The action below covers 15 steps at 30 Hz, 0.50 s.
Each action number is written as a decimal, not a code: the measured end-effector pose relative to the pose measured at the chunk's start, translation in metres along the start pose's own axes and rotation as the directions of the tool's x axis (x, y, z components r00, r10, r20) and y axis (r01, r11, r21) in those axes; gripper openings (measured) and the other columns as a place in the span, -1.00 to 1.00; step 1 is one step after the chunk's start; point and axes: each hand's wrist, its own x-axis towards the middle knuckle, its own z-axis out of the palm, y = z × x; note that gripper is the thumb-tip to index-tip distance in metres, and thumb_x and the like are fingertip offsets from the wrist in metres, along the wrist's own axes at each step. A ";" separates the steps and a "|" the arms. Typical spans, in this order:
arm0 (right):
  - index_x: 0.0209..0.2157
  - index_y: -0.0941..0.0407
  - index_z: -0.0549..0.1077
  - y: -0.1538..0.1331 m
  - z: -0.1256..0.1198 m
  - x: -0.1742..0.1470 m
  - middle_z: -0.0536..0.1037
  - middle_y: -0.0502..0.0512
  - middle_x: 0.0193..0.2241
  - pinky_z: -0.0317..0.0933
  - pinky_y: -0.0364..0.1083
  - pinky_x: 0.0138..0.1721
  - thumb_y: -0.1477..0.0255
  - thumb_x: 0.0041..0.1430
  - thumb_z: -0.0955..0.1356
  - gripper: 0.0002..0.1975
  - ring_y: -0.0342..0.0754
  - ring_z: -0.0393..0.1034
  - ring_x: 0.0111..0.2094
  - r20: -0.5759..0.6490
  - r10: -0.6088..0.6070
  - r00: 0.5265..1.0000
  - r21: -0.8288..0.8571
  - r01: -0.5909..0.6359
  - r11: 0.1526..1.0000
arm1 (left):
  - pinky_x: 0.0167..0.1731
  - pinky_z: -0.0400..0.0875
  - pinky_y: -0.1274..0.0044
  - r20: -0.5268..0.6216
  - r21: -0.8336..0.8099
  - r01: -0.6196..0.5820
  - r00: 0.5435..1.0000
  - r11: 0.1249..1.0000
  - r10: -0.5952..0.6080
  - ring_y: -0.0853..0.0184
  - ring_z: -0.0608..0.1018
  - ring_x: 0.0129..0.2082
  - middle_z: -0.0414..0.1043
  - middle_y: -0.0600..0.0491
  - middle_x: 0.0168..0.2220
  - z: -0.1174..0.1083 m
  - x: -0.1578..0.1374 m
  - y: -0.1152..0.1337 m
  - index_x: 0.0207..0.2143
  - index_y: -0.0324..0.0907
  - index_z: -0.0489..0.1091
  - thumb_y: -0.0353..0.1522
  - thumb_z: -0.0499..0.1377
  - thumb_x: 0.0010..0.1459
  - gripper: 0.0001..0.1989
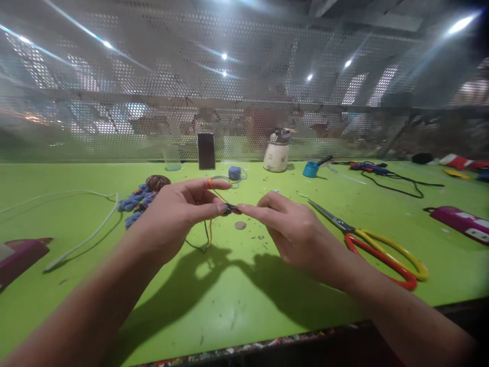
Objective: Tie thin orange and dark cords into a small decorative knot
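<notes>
My left hand (pixel 191 204) is closed, pinching a small dark piece of multicoloured yarn work (pixel 231 209) between thumb and fingers. Orange yarn wraps round its raised index finger, and a strand runs down to the piece. Loose yarn ends (pixel 209 235) hang below. My right hand (pixel 296 227) is closed too, its index fingertip at the piece's right end; whatever its curled fingers hold is hidden. Behind my left wrist lie a ball of dark multicoloured yarn (pixel 158 182) and blue-purple knobbly yarn pieces (pixel 137 200). A ball of blue-purple yarn (pixel 234 173) sits farther back.
Large scissors (pixel 367 243) with red and yellow handles lie right of my right hand. At the back stand a phone (pixel 206 151), a bottle (pixel 276 152), a clear cup (pixel 173 160) and a blue pot (pixel 310 169). Purple power strips (pixel 460 222) and a white cable (pixel 89 237) flank the green table.
</notes>
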 end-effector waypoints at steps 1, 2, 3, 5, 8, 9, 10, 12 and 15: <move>0.06 0.24 0.44 0.000 -0.001 0.001 0.43 0.16 -0.36 0.21 -0.11 -0.40 0.73 0.16 0.20 -0.54 -0.11 0.27 -0.40 0.008 0.020 1.000 0.076 -0.020 0.997 | -0.37 0.33 0.60 0.008 -0.004 0.005 1.000 1.000 -0.005 0.45 0.48 -0.44 0.49 0.12 -0.51 0.000 0.000 0.000 -0.24 -0.12 0.57 -0.45 0.38 -0.09 -0.71; 0.05 0.23 0.45 0.000 -0.003 0.001 0.43 0.13 -0.38 0.20 -0.11 -0.40 0.73 0.15 0.20 -0.54 -0.12 0.27 -0.41 0.013 0.041 0.999 0.149 -0.042 0.988 | -0.36 0.32 0.61 0.017 -0.008 0.010 1.000 1.000 -0.010 0.45 0.48 -0.44 0.50 0.12 -0.50 0.000 0.000 -0.001 -0.24 -0.12 0.57 -0.44 0.38 -0.08 -0.73; 0.02 0.22 0.47 0.000 -0.004 0.002 0.43 0.10 -0.41 0.20 -0.12 -0.40 0.74 0.15 0.21 -0.55 -0.14 0.27 -0.42 0.022 0.066 0.998 0.218 -0.069 0.974 | -0.35 0.32 0.60 0.028 -0.010 0.014 1.000 1.000 -0.014 0.45 0.48 -0.43 0.50 0.12 -0.50 0.000 0.000 -0.001 -0.25 -0.12 0.58 -0.44 0.38 -0.08 -0.74; -0.03 0.21 0.51 0.000 -0.005 0.003 0.45 0.06 -0.44 0.18 -0.14 -0.40 0.72 0.15 0.24 -0.59 -0.17 0.26 -0.44 0.029 0.140 0.990 0.352 -0.141 0.925 | -0.33 0.33 0.60 0.052 -0.014 0.022 0.998 1.000 -0.021 0.44 0.50 -0.41 0.52 0.11 -0.49 0.001 -0.001 -0.001 -0.26 -0.12 0.58 -0.43 0.38 -0.06 -0.76; -0.08 0.18 0.54 -0.002 -0.004 0.005 0.41 0.00 -0.50 0.08 -0.18 -0.53 0.65 0.15 0.27 -0.66 -0.23 0.15 -0.55 0.097 0.319 0.943 0.584 -0.314 0.748 | -0.32 0.34 0.59 0.091 -0.015 0.032 0.995 0.999 -0.031 0.42 0.52 -0.38 0.56 0.10 -0.45 0.003 -0.003 0.000 -0.29 -0.11 0.58 -0.43 0.36 -0.04 -0.80; -0.08 0.18 0.54 -0.002 -0.002 0.006 0.37 -0.03 -0.55 0.02 -0.19 -0.58 0.61 0.15 0.28 -0.67 -0.25 0.10 -0.59 0.142 0.376 0.916 0.655 -0.372 0.658 | -0.32 0.35 0.59 0.106 -0.016 0.033 0.994 0.999 -0.031 0.42 0.53 -0.38 0.57 0.09 -0.45 0.003 -0.004 0.000 -0.29 -0.11 0.58 -0.43 0.36 -0.03 -0.81; -0.07 0.19 0.54 -0.002 -0.001 0.006 0.31 -0.07 -0.60 -0.03 -0.20 -0.62 0.58 0.15 0.30 -0.68 -0.26 0.05 -0.62 0.181 0.419 0.889 0.712 -0.413 0.568 | -0.32 0.36 0.60 0.120 -0.021 0.029 0.992 0.999 -0.027 0.43 0.53 -0.39 0.57 0.09 -0.45 0.004 -0.004 0.001 -0.30 -0.11 0.59 -0.44 0.36 -0.03 -0.82; -0.07 0.19 0.54 -0.001 0.002 0.006 0.21 -0.14 -0.67 -0.10 -0.21 -0.64 0.54 0.14 0.33 -0.69 -0.28 0.01 -0.66 0.228 0.467 0.855 0.784 -0.446 0.432 | -0.31 0.37 0.60 0.147 -0.031 0.017 0.989 0.999 -0.012 0.44 0.53 -0.39 0.58 0.10 -0.46 0.005 -0.006 0.001 -0.29 -0.10 0.59 -0.44 0.35 -0.01 -0.83; -0.08 0.19 0.55 0.000 0.005 0.006 0.21 -0.15 -0.68 -0.11 -0.21 -0.64 0.54 0.11 0.35 -0.69 -0.29 0.04 -0.67 0.223 0.487 0.845 0.830 -0.426 0.360 | -0.31 0.38 0.61 0.154 -0.044 -0.002 0.988 0.999 0.009 0.46 0.54 -0.38 0.58 0.12 -0.42 0.005 -0.007 0.001 -0.27 -0.07 0.59 -0.44 0.34 0.00 -0.81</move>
